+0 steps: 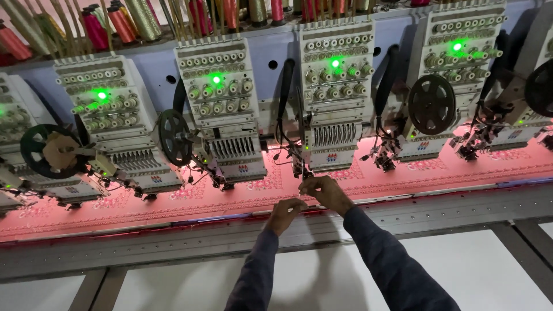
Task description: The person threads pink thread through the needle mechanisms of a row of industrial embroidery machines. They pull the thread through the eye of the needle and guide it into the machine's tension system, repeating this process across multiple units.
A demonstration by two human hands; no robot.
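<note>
A long multi-head embroidery machine runs across the view, with pink fabric [403, 175] stretched under its heads. Both my arms, in dark blue sleeves, reach to the middle head [336, 98]. My right hand [326, 192] is up at the needle area below that head, fingers pinched together, apparently on a thin thread too fine to see. My left hand [286, 212] is just below and left of it, fingers curled closed, also seemingly pinching the thread. The two hands are close together, almost touching.
Other heads [219, 109] stand left and right with green lights lit and black reels [431, 104]. Thread cones [121, 23] line the top shelf. A grey metal frame rail [438, 210] runs in front of the fabric, with white panels [472, 259] below.
</note>
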